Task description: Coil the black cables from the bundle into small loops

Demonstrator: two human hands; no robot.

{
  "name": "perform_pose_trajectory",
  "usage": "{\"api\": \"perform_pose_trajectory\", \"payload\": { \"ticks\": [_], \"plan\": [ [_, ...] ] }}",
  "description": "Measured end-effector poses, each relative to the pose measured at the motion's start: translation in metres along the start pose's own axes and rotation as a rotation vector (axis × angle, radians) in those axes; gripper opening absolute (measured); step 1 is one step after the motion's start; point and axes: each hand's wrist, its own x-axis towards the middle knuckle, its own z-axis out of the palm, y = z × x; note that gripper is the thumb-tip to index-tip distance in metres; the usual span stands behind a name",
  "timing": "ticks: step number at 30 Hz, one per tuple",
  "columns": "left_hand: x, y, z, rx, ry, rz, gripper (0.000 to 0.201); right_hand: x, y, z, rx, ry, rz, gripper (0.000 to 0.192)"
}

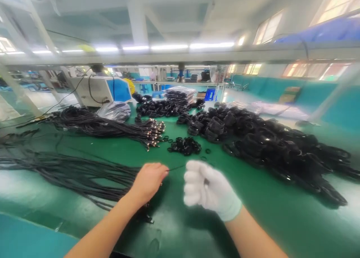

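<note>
My left hand (150,181), bare, pinches a thin black cable (176,168). The cable runs across a short gap to my right hand (208,188), which wears a white knitted glove and is curled closed around its other part. A small dark bit shows between the gloved fingers; what it is I cannot make out. Under and left of my left hand lies a loose bundle of long black cables (92,175). Just beyond both hands sits a small heap of black rings (185,146), with a few single rings beside it.
A second cable bundle (107,126) with metal-coloured ends lies farther back on the green tabletop (180,228). Large piles of black coiled cables (261,141) fill the right side. At the back left stands a white and blue machine (98,90) near a clear plastic bag (114,111).
</note>
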Motion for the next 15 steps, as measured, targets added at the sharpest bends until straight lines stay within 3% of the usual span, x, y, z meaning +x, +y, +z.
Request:
{"api": "perform_pose_trajectory", "payload": {
  "ticks": [3, 6, 8, 12, 15],
  "plan": [
    [-0.02, 0.003, 0.007, 0.165, 0.002, -0.028, 0.028, -0.002, -0.022, 0.009, 0.002, -0.009, -0.199, 0.019],
    [-0.047, 0.029, 0.006, 0.182, -0.001, 0.105, 0.025, 0.0, -0.033, 0.009, -0.099, 0.053, -0.278, 0.012],
    [-0.062, 0.049, 0.001, 0.175, 0.039, 0.219, 0.024, 0.002, -0.034, 0.004, -0.146, 0.137, -0.293, 0.02],
    [-0.064, 0.071, -0.03, 0.131, 0.158, 0.314, 0.025, 0.006, -0.018, -0.009, -0.269, 0.246, -0.161, 0.028],
    [-0.041, 0.066, -0.063, 0.123, 0.195, 0.24, 0.024, 0.006, 0.002, -0.009, -0.313, 0.158, 0.072, 0.036]
  ]
}}
